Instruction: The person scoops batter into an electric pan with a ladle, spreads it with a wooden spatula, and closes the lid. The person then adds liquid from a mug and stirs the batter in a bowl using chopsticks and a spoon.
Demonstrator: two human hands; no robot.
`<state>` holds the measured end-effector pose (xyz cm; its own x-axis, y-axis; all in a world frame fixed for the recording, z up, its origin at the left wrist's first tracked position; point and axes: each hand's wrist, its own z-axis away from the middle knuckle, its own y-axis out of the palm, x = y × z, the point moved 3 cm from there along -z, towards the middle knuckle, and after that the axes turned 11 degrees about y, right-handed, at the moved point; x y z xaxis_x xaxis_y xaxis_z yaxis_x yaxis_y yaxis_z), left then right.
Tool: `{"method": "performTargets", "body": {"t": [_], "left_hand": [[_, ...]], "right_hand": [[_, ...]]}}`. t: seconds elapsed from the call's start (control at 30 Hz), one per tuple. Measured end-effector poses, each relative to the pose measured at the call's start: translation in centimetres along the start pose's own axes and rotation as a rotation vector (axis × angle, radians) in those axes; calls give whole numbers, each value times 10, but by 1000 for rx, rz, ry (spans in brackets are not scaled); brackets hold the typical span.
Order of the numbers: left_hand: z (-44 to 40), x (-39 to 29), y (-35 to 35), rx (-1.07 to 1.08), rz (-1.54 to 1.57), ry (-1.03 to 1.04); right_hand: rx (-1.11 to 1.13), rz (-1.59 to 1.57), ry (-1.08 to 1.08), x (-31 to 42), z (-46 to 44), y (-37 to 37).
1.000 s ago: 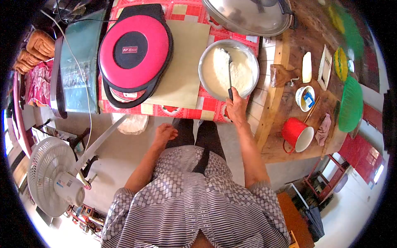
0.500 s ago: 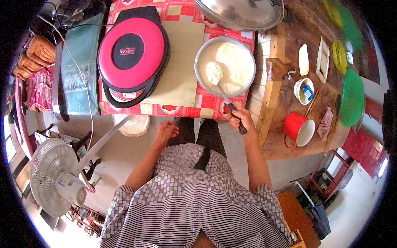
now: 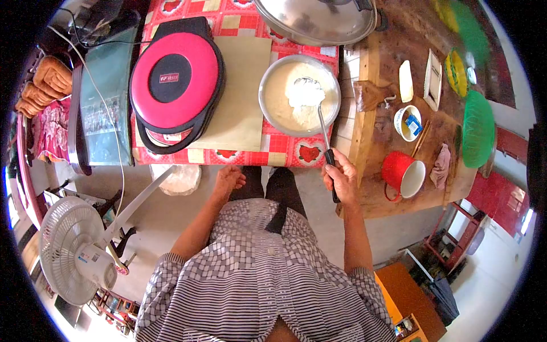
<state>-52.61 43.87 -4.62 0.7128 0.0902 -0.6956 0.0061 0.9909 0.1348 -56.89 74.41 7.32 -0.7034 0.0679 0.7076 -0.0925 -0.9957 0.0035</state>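
My right hand (image 3: 342, 175) grips the black handle of a ladle (image 3: 322, 122) just off the table's front edge. The ladle's head is over a round metal bowl (image 3: 263, 108), coated with pale, wet batter (image 3: 282, 94) that also fills the bowl. In front of my waist hangs my left hand (image 3: 229, 179), its fingers loosely curled and no object showing in them. Left of the bowl lies a closed pink and black electric griddle (image 3: 196, 71), partly on a beige board (image 3: 242, 85).
A large metal lid (image 3: 313, 23) is behind the bowl. On the wooden table (image 3: 370, 202) to the right are a red enamel mug (image 3: 397, 171), a small white bowl (image 3: 402, 126), chopsticks and a green basket (image 3: 477, 128). A standing fan (image 3: 68, 245) is at the left.
The ladle's head has shifted right within the bowl, its handle now more upright in view. My right hand has moved slightly right and down; my left hand stays nearly still.
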Motion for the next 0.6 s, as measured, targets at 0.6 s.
{"method": "performTargets", "body": {"t": [0.6], "left_hand": [[-2, 21, -27, -78, -26, -106]], "right_hand": [[-187, 513, 14, -15, -56, 4]]}}
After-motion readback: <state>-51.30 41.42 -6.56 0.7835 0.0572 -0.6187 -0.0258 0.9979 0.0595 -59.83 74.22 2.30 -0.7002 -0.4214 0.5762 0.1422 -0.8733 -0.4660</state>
